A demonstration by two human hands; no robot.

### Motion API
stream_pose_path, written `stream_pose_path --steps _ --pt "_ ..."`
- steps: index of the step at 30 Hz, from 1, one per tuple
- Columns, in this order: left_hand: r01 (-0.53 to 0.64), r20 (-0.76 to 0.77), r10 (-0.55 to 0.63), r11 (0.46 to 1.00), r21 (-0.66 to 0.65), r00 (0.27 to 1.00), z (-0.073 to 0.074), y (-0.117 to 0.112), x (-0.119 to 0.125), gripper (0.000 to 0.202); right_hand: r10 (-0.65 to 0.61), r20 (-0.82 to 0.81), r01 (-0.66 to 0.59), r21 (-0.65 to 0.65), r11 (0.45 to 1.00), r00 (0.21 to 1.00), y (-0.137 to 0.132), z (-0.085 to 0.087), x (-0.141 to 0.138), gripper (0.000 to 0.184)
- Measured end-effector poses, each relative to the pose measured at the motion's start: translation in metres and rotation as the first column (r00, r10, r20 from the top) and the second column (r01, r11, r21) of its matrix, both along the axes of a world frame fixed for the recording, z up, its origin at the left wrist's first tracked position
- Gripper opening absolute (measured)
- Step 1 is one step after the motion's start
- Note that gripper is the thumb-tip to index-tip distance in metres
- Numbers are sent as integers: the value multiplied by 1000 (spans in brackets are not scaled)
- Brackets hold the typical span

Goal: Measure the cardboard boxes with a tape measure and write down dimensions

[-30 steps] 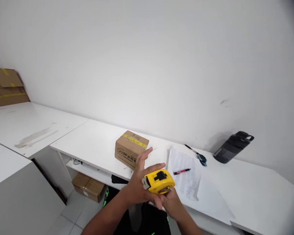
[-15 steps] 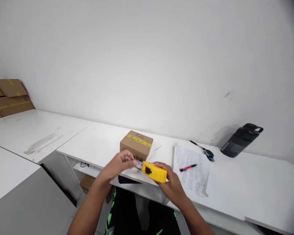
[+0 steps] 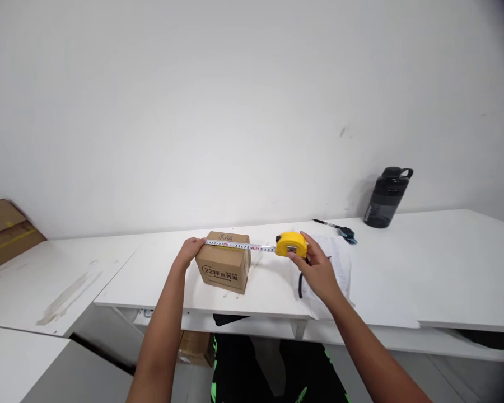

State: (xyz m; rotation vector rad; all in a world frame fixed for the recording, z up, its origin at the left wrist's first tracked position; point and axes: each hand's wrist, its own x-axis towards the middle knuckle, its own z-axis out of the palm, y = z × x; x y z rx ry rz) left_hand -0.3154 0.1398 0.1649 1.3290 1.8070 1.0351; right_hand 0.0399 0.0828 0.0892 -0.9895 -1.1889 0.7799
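A small brown cardboard box with printed characters on its front sits on the white desk. My right hand grips the yellow tape measure, right of the box and above some paper. A black strap hangs from the case. The numbered blade is drawn out leftward over the box's top face. At the box's left edge, my left hand is closed on the blade's end; its fingertips are partly hidden.
Written paper lies partly under my right hand. Behind it are a black pen and a dark blue item. A dark bottle stands near the wall. Cardboard boxes are stacked far left; another box is under the desk.
The blade has been pulled out further and laid across the box top. My left hand moved to the box's left edge; my right hand moved the case rightward and up. The view shifted too.
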Motion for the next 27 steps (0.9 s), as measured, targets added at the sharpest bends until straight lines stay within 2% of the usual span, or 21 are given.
stream_pose_path --steps 4,9,13,20,27 --pt "10 59 -10 1000 -6 998 -18 -6 6 53 72 96 -72 -9 997 993 20 -7 -29 77" --pt "18 138 -11 999 -50 990 -25 -10 12 63 82 230 -86 7 996 970 23 -4 -61 70" --pt "6 171 2 999 -49 985 -29 -8 11 66 81 256 -82 -6 997 963 21 -3 -62 69" --pt "6 185 -10 1000 26 983 -30 -11 14 52 85 302 -85 -11 996 950 21 -7 -56 67" --pt "-15 152 0 995 97 988 -29 -13 15 46 46 356 -45 -13 999 933 17 -4 -59 63"
